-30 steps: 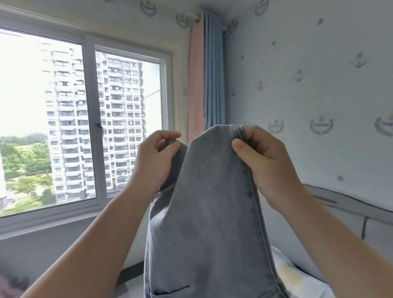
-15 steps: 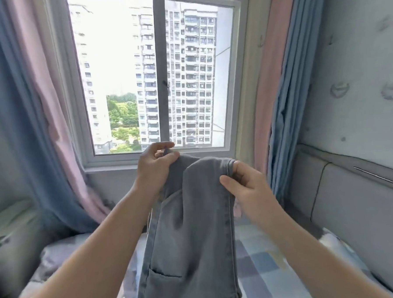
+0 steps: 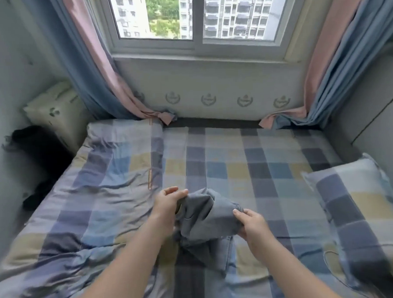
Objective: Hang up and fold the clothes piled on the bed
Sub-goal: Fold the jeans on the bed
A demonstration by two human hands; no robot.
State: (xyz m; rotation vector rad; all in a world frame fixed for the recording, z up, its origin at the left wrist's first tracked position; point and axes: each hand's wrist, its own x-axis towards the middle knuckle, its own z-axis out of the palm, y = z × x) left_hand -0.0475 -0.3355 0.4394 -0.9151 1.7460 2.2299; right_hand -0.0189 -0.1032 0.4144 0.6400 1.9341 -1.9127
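at nine o'clock in the view, a dark heap of cloth [image 3: 36, 155] lies off the side of the bed [image 3: 248, 155], by a pale cushion [image 3: 54, 113]. it may be more clothes, but it is too dark to tell. a checked blanket [image 3: 106, 176] is bunched up on that side of the bed. near six o'clock the left hand [image 3: 167, 201] pinches one top corner of the grey jeans [image 3: 206, 219] between thumb and fingers. the jeans are low over the middle of the bed, and their lower part lies crumpled on the sheet. at about five o'clock the right hand [image 3: 252, 225] grips the other top corner, with its fingers curled round the cloth. the hands hold the corners apart, likely so the jeans can be laid flat and folded. the cloth sags between them, so it needs a pull to go smooth. at three o'clock a checked pillow [image 3: 353, 209] lies well apart from the jeans, which leaves room for folding.
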